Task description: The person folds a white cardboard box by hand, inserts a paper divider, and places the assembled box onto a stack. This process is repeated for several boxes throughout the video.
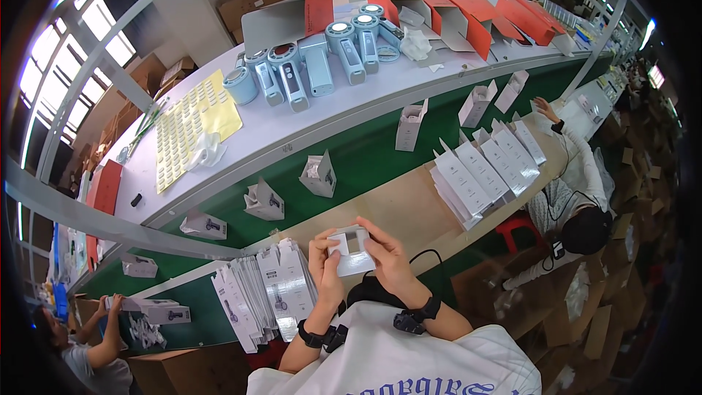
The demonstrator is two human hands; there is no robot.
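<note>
Left hand (326,263): your fingers curl around the left end of a small white box, thumb pressed on its face. Right hand (390,257): your fingers close on its right end, so both hands grip it.
White box (357,263): in your grasp, on your side of the green belt (369,157), above the edge of a tan board (398,208).
Folded cartons: one upright stack (238,300) left of your hands, one leaning row (484,168) to their right, both on your side of the belt.
Open cartons (319,175): white, spaced along the belt.
Beyond the belt, on a white shelf (256,150): light-blue devices (292,86), a yellow sticker sheet (172,139), orange-red boxes (468,18).
Co-workers: one (581,161) near the belt's right stretch, one (106,355) near its left end.
</note>
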